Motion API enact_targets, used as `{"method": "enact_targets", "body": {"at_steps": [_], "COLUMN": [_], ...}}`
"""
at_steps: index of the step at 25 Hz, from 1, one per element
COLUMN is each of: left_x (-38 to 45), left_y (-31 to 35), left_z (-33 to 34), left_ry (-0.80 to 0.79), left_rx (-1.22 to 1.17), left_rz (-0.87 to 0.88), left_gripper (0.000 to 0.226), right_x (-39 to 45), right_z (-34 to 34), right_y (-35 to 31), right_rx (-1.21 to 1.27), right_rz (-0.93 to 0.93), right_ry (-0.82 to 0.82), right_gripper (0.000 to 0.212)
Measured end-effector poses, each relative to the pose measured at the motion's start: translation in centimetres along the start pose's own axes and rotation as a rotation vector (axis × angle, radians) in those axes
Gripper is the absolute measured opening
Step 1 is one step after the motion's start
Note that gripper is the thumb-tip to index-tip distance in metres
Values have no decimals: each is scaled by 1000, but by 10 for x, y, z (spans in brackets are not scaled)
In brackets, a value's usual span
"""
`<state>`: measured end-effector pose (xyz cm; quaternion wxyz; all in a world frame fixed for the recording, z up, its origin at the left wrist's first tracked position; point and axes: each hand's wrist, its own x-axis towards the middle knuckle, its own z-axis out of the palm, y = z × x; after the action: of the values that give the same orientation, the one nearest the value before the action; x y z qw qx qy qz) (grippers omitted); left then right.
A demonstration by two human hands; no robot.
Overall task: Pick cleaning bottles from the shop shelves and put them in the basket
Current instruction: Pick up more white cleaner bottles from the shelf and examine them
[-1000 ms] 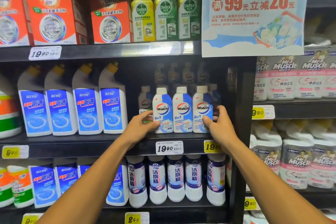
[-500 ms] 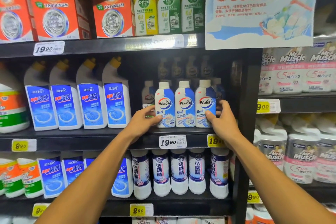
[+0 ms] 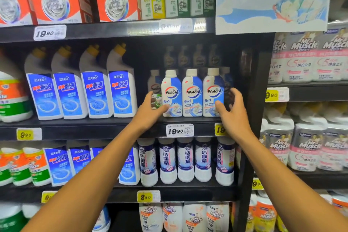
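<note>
Three Walch bottles upright in row at front of middle shelf (image 3: 116, 128), above 19.90 price tag (image 3: 179, 130). Left hand (image 3: 150, 109) curls round left Walch bottle (image 3: 171, 93), thumb on front label. Right hand (image 3: 232, 111) curls round right Walch bottle (image 3: 213, 92), thumb on label, fingers behind. Middle Walch bottle (image 3: 192, 93) untouched between them. Basket out of view.

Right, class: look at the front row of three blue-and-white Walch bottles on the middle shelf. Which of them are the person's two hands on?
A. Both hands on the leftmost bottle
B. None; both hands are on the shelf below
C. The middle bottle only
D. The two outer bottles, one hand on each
D: the left hand curls round the leftmost Walch bottle and the right hand round the rightmost Walch bottle; the middle Walch bottle stands untouched.
</note>
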<state>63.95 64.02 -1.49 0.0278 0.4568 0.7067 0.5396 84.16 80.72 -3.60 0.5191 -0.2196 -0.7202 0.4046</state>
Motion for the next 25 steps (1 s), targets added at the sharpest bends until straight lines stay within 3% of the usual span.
{"method": "enact_targets", "body": {"at_steps": [2, 5, 7, 11, 16, 21, 25], "left_x": [-29, -77, -102, -141, -164, -184, -190], "left_y": [-1, -18, -31, -69, -128, -174, -189], "left_z": [-3, -5, -6, -10, -25, -53, -67], "left_ry": [63, 169, 173, 148, 157, 117, 104], "left_rx": [-77, -208, -258, -363, -495, -494, -522], "left_rz": [110, 140, 124, -40, -398, -549, -566], "left_gripper": [44, 36, 31, 27, 13, 13, 14], "right_x": [-22, -64, -90, -133, -153, -142, -141], "right_z": [-2, -1, 5, 51, 128, 189, 218], "right_y": [-2, 0, 7, 26, 32, 12, 11], "right_rx": [25, 78, 106, 84, 43, -154, -462], "right_rz": [-93, -239, -217, -83, 102, 125, 58], "right_ry": [79, 214, 232, 65, -159, -165, -14], "right_gripper": [52, 28, 18, 30, 19, 50, 43]}}
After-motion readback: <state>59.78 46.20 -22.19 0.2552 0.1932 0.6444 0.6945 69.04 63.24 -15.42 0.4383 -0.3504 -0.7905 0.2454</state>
